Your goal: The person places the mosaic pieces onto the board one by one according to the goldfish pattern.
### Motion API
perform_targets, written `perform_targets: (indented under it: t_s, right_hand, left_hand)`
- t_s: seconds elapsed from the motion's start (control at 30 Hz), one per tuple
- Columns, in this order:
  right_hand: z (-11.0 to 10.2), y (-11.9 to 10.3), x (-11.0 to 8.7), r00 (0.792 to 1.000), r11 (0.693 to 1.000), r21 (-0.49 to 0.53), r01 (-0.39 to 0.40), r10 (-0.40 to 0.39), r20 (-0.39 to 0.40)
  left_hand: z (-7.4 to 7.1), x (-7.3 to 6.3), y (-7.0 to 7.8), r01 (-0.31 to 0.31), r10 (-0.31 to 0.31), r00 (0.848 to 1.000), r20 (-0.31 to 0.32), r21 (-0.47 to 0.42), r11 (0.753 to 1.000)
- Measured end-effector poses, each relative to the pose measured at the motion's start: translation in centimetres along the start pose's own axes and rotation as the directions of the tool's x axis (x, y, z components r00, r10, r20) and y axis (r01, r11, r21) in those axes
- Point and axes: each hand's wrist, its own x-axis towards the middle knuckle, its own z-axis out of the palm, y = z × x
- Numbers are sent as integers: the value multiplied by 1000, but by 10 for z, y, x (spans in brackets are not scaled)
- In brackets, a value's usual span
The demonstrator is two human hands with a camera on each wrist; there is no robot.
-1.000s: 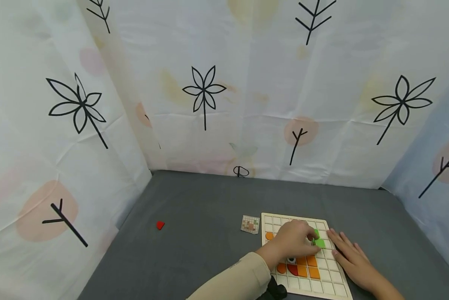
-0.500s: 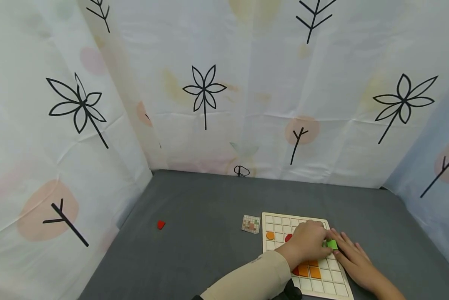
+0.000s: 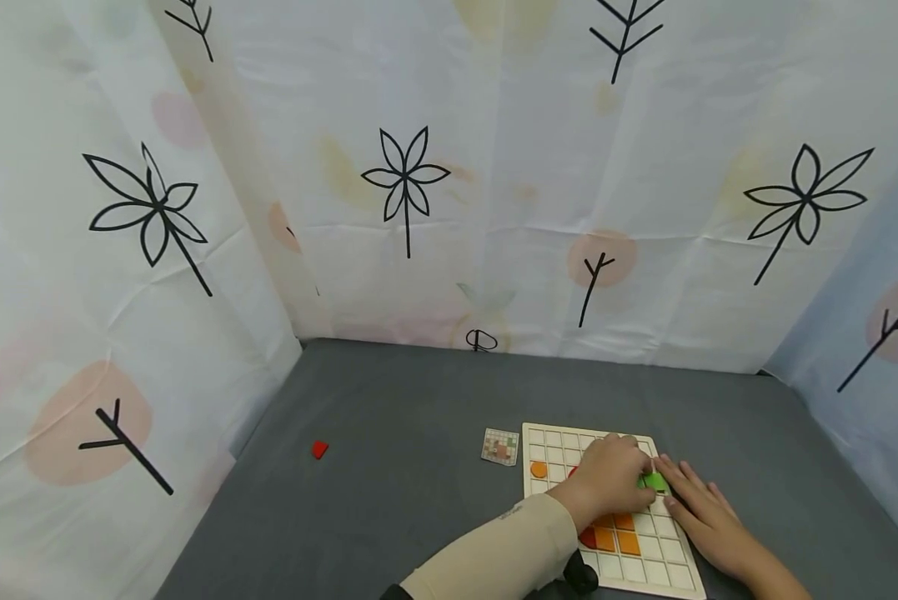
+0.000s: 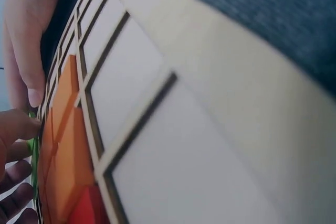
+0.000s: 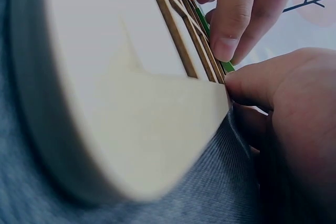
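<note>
A cream wooden grid board (image 3: 677,575) lies on the grey surface. My left hand (image 3: 609,475) reaches across it and pinches a green tile (image 3: 654,482) near the board's right side, thumb and fingertips at its edge. Along the right edge of the board my right hand (image 3: 711,521) rests with its fingers straight, its thumb touching the board in the right wrist view. Orange square tiles (image 3: 629,543) and a red piece (image 3: 588,538) sit in cells below my left hand. An orange disc (image 3: 539,470) sits near the board's left side. My left hand and forearm hide the middle cells.
A small card (image 3: 499,447) printed with a coloured grid lies just left of the board. Farther left on the grey surface (image 3: 403,400) is a loose red piece (image 3: 319,450). White printed fabric (image 3: 456,283) hangs around the back and sides.
My left hand has moved right with the green tile, then slightly back left over the last half second. My right hand stays at the board's edge.
</note>
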Motion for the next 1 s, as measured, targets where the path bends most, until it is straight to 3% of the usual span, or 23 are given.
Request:
perform_targets:
  t_s: [0.3,0.6,0.73,0.87,1.0]
  right_hand:
    - [0,-1,2,1000,1000,6,-9,9,9]
    - [-1,1,-1,1000,1000,3,-6,6,0]
    - [-1,0,-2,1000,1000,-2,-6,6,-8]
    - [-1,0,-2,1000,1000,4,-5,5,-8]
    - [0,1,-1,1000,1000,8,-11,11,-5]
  left_hand:
    - [-5,-3,-3,7,-7,1000,-24,0,1000]
    - [-8,-6,-4,-6,7,1000,7,-38,999]
    - [-13,-12,-12,-17,18,1000,18,-61,998]
    - [-19,-22,-32,-59,63,998,17,-178,982]
    - [-33,-41,-57,-51,65,997,28,-350,935]
